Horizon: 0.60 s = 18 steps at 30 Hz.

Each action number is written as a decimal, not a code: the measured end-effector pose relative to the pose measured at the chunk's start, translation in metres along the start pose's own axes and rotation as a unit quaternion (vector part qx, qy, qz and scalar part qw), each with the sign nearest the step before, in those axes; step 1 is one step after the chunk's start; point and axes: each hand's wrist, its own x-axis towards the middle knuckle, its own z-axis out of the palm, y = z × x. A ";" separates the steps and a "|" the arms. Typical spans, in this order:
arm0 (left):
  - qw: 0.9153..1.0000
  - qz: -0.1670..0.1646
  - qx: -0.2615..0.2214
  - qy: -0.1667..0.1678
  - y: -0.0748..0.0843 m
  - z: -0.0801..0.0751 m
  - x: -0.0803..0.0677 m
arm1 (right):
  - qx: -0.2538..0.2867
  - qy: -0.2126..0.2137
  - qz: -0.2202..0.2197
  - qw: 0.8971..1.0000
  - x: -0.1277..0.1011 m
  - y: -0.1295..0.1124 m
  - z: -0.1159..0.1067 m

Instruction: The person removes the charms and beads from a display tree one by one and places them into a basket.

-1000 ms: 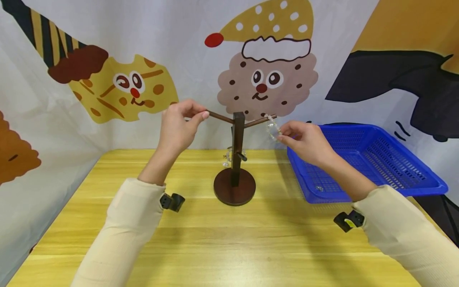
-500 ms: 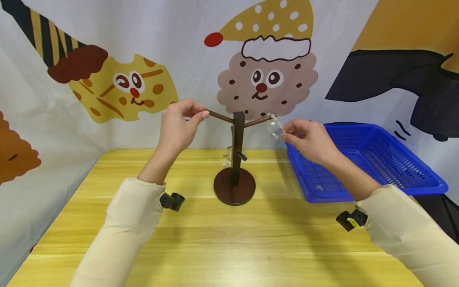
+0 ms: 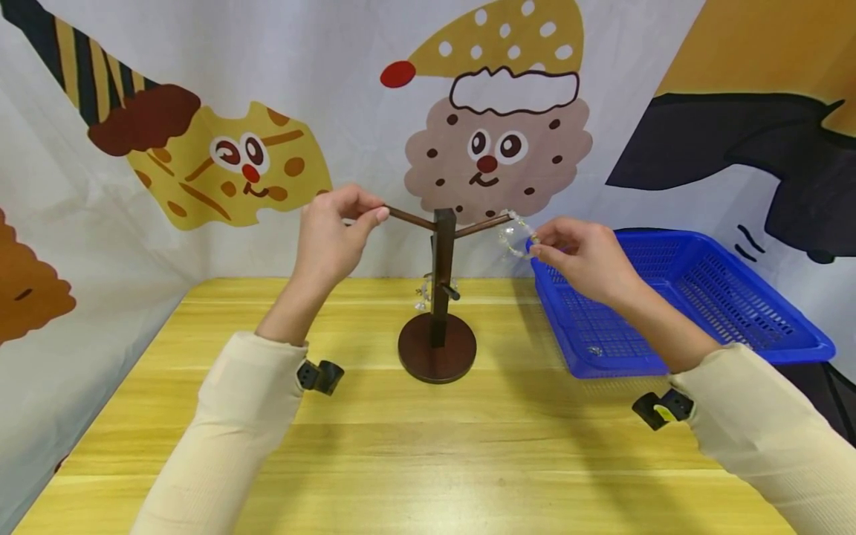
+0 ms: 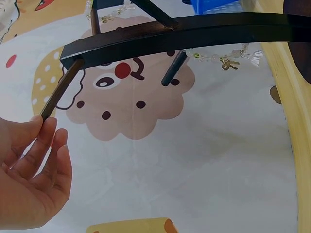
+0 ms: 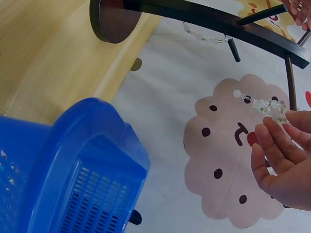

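A dark brown wooden stand (image 3: 443,275) with a round base and several pegs stands upright on the table. My left hand (image 3: 337,238) pinches the end of its upper left peg (image 4: 59,92) between thumb and fingers. On the other side, my right hand (image 3: 588,256) pinches a clear beaded bracelet (image 3: 510,231) by its right edge. The top of that loop meets the tip of the upper right peg (image 3: 483,224). In the right wrist view a small charm dangles from the bracelet (image 5: 269,108). Another beaded bracelet (image 4: 214,57), with bow and tassel charms, hangs on a lower peg.
To the right of the stand is a blue plastic basket (image 3: 796,348), partly behind my right forearm. A small beaded piece (image 3: 594,351) lies in its near left corner. A cartoon-printed cloth (image 3: 361,134) hangs behind the yellow wood-grain table (image 3: 414,461).
My right hand has shifted a little to the right and up, drawing the bracelet outward along the upper right peg to its tip. My left hand has stayed on its peg.
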 end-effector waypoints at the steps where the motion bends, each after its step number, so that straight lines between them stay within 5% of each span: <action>1: 1.000 0.001 0.000 0.001 0.000 0.000 0.000 | -0.001 0.001 0.001 1.000 0.000 0.000 -0.001; 18: 1.000 0.000 0.002 0.002 0.000 0.000 -0.001 | -0.014 0.010 0.006 1.000 -0.004 0.006 -0.012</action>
